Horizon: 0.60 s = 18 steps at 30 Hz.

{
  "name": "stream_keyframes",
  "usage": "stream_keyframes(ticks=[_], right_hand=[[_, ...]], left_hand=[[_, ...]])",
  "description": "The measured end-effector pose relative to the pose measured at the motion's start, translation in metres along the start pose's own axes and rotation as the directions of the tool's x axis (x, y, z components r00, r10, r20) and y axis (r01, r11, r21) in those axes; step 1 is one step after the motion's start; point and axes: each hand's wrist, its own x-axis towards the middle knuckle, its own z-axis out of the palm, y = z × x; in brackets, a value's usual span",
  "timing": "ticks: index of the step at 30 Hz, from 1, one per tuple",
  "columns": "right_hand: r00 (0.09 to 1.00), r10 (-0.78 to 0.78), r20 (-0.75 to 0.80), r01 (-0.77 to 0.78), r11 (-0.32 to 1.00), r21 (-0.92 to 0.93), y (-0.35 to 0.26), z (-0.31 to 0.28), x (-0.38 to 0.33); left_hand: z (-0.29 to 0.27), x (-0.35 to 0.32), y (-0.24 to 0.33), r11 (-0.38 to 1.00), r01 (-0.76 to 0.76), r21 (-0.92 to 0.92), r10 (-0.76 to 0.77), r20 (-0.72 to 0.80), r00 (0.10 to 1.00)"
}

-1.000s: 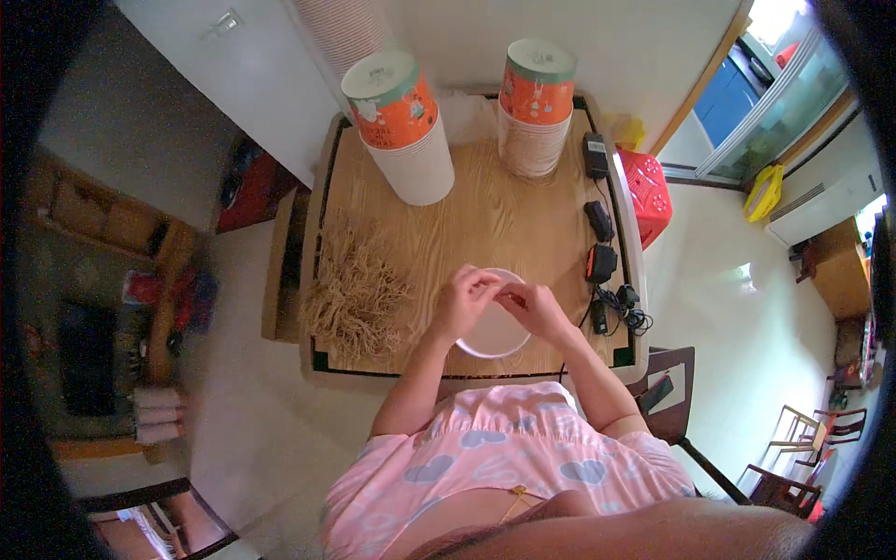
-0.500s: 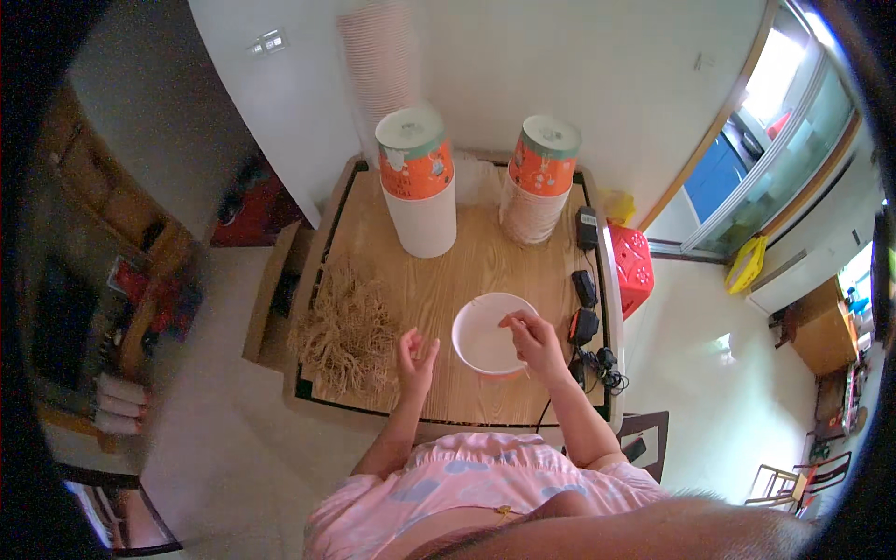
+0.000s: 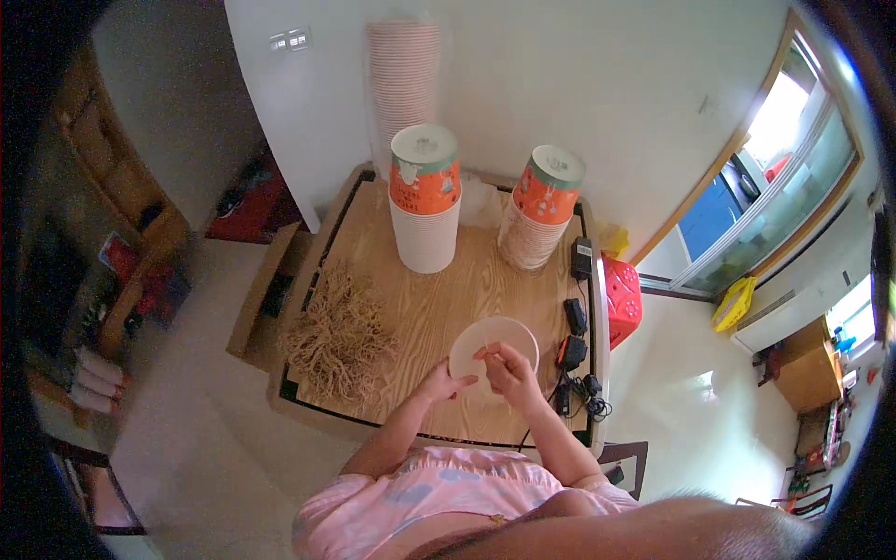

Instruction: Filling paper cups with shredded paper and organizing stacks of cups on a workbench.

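A white paper tub [image 3: 472, 341] stands mouth up near the front of the wooden table, right of centre. Over its mouth is my right hand [image 3: 509, 373], closed in a pinch; whatever its fingertips hold is too small to make out. At the tub's near left side my left hand [image 3: 441, 383] has its thumb stretched apart from the fingers; whether it touches the tub is unclear. To the left of my hands lies a tangled heap of tan, dry root-like strands [image 3: 338, 341].
Two upside-down stacks of paper tubs, a left stack [image 3: 426, 224] and a right stack [image 3: 539, 219], stand at the back. Behind is a tall column of nested pale tubs [image 3: 403, 70]. Black power adapters [image 3: 573, 350] with cables line the right edge, beside a red stool [image 3: 623, 303].
My left hand has moved right, up to the tub. My right hand stays pinched over the tub's mouth. The whole view has shifted slightly.
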Motion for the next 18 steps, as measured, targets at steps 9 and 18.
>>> stream_keyframes(ticks=[9, 18], right_hand=[[0.993, 0.096, -0.068, -0.098, 0.995, -0.013, -0.017, -0.041, 0.011], [0.973, 0.185, -0.14, -0.187, 0.982, 0.001, 0.023, -0.105, 0.053]], left_hand=[[0.0, 0.007, -0.019, 0.974, 0.215, -0.071, -0.217, -0.032, 0.976], [-0.017, 0.009, -0.025, 0.988, -0.146, 0.048, 0.151, -0.136, 0.979]])
